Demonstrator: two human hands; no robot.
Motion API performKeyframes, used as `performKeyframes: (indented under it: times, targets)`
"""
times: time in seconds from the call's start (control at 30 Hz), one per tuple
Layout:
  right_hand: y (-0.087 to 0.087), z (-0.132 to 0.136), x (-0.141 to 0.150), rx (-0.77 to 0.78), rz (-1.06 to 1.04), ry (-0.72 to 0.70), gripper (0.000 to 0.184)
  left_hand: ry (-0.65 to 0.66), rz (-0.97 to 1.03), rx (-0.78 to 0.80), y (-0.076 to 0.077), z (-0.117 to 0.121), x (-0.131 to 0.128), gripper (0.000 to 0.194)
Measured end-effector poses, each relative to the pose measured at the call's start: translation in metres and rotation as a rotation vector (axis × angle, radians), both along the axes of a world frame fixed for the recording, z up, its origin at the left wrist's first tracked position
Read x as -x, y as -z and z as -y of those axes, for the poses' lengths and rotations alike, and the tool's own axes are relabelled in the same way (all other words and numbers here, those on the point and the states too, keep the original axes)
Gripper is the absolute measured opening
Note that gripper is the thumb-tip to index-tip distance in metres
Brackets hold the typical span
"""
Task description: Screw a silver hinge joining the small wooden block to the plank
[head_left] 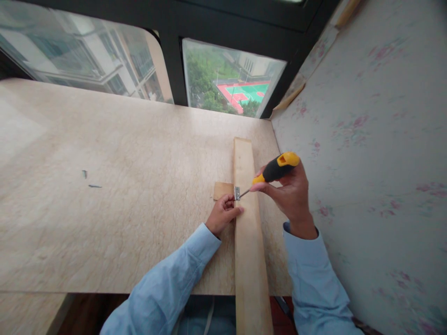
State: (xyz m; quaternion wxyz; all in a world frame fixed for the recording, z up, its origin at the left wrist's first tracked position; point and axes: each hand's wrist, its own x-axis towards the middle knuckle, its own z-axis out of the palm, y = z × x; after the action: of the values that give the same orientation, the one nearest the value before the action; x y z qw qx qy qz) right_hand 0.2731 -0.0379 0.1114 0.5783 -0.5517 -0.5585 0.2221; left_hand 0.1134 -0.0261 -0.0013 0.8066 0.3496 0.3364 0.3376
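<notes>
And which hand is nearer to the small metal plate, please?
Left. The left hand is right beside the metal plate, fingers at its edge; the right hand is farther, to its right, holding the screwdriver that reaches it.

The screwdriver [274, 171] has a black and yellow handle, yellow at both its butt and its neck, and a grey metal shaft. The hinge [237, 193] is silver with dark holes. The plank [249, 251] is a pale, creamy yellow; the small wood piece [223, 190] is a deeper tan. Two screws [94, 186] are dark grey. The desk [122, 242] is beige, mottled with light brown veining. Both sleeves [167, 279] are plain light blue. The wallpaper [370, 163] is whitish grey, scattered with pink flowers and faint greenish leaves. The window frame [223, 25] is black. Outside, the court [256, 89] is green and pinkish red with white lines.
</notes>
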Motion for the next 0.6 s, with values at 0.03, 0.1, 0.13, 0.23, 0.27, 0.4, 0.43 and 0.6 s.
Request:
performKeyframes:
  times: [0.03, 0.1, 0.13, 0.23, 0.27, 0.4, 0.43, 0.6]
  targets:
    - [0.001, -0.002, 0.002, -0.014, 0.001, 0.039, 0.061, -0.001, 0.000, 0.003, 0.000, 0.000, 0.000, 0.047]
    - [0.001, -0.005, 0.006, -0.025, -0.018, 0.079, 0.065, -0.001, -0.005, 0.005, 0.000, 0.000, 0.000, 0.046]
    - [0.001, -0.007, 0.008, -0.027, -0.044, 0.071, 0.064, 0.000, -0.006, 0.006, 0.000, 0.000, 0.000, 0.046]
    - [0.000, -0.011, 0.011, -0.034, -0.188, -0.070, 0.051, -0.005, -0.003, 0.007, -0.002, 0.000, 0.000, 0.047]
    - [0.000, -0.012, 0.011, -0.034, -0.242, -0.133, 0.047, -0.008, -0.001, 0.010, -0.002, 0.000, 0.000, 0.047]
    - [0.003, -0.015, 0.014, -0.037, -0.349, -0.265, 0.048, -0.006, 0.010, 0.040, -0.002, 0.000, -0.001, 0.047]
    - [0.004, -0.015, 0.015, -0.047, -0.351, -0.267, 0.048, -0.005, 0.012, 0.047, -0.001, 0.000, -0.001, 0.048]
    - [0.005, -0.013, 0.015, -0.031, -0.341, -0.327, 0.046, -0.015, 0.022, 0.071, 0.000, 0.000, -0.001, 0.049]
